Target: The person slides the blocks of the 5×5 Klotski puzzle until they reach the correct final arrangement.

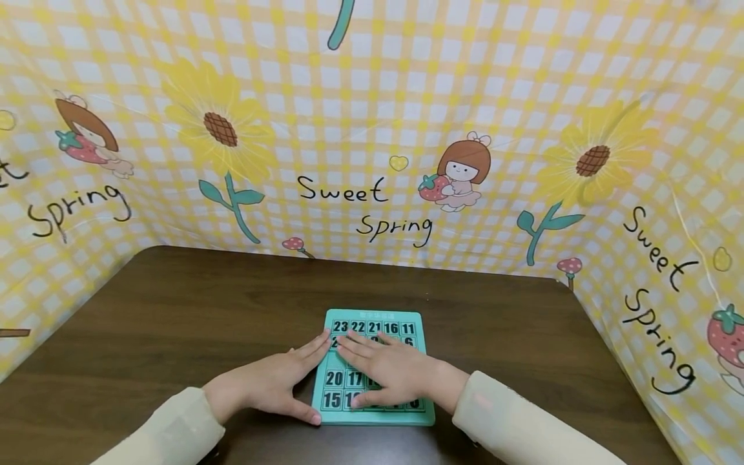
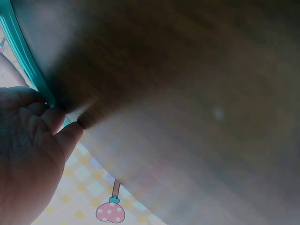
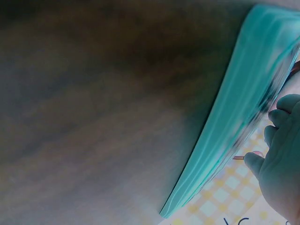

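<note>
A flat teal number slide puzzle (image 1: 407, 316) lies on the table, its pale tiles printed with black numbers such as 23, 22 and 21 along the top row. A bare teal strip shows at the left, above the tiles 20 and 17. My left hand (image 1: 267, 384) braces the puzzle's left edge, fingers straight and thumb by the lower left corner. Across the middle of the tiles lies my right hand (image 1: 395, 371), fingers extended to the left and covering several numbers. In the right wrist view the puzzle's layered side (image 3: 220, 126) shows beside the right hand (image 3: 281, 159).
The dark brown wooden table (image 1: 174, 310) stretches out around the puzzle. A yellow checked cloth (image 1: 349, 116) with flowers and lettering hangs along the table's back and both sides. Pale sleeves (image 1: 511, 413) cover both forearms.
</note>
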The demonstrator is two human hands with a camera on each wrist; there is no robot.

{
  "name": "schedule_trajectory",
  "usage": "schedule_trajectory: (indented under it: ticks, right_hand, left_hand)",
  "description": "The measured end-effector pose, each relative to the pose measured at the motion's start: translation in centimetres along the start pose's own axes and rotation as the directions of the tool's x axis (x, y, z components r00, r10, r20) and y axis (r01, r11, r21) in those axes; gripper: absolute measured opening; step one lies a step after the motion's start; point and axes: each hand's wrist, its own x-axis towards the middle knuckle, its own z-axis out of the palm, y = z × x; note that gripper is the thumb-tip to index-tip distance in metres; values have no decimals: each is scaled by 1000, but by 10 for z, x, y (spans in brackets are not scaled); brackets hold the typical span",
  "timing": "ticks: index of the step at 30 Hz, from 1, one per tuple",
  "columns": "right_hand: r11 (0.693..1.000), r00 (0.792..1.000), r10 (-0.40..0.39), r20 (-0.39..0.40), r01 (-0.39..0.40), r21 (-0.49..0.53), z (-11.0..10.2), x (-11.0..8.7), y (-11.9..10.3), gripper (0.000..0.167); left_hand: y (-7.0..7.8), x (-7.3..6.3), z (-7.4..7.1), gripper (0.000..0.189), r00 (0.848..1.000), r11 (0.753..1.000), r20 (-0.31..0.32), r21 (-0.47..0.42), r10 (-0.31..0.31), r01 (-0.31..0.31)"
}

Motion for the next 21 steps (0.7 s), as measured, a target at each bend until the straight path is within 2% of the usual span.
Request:
schedule_trajectory:
  ticks: [10,21]
  right_hand:
    - [999,999,35,29,-36,32,-1,4,3,86]
    - [1000,999,-19,36,19,13,1,-9,-11,87]
  left_hand:
    - [-2,2,1,119,1000,1000,4,5,11,-11]
    - [-2,1,1,119,1000,1000,-6,-3,15,-15]
